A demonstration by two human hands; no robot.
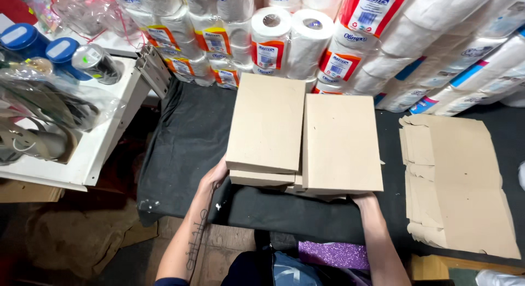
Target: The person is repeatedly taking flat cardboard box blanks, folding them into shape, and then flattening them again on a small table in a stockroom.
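Two stacks of flat brown cardboard boxes sit side by side at the centre of a black-covered table (pixel 180 149), and both hands are on them. The left stack (pixel 266 124) is held at its near left corner by the left hand (pixel 214 176), which lies at about seven o'clock from that stack; the fingers are tucked under and against the lower box, so they grip the edge, though the fingertips themselves are hidden beneath the cardboard. The right stack (pixel 342 143) touches the left one along its long side and reaches a little nearer to the person. The right hand (pixel 365 198) meets it at its near edge, at about five o'clock from the stack's middle; most of the hand is hidden under the box, so only the wrist and the heel of the hand show, and whether the fingers are curled or flat cannot be told. At three o'clock from the stacks, apart from them, a pile of unfolded cardboard blanks (pixel 456 182) lies flat on the same black cover. At twelve o'clock, behind the boxes, packs of toilet paper rolls (pixel 290 39) are heaped against the back. At nine to ten o'clock a white shelf (pixel 104 138) carries plastic-wrapped goods and two blue-lidded jars (pixel 41 45). At six o'clock, close to the person's body, a piece of purple glitter sheet (pixel 333 254) shows.
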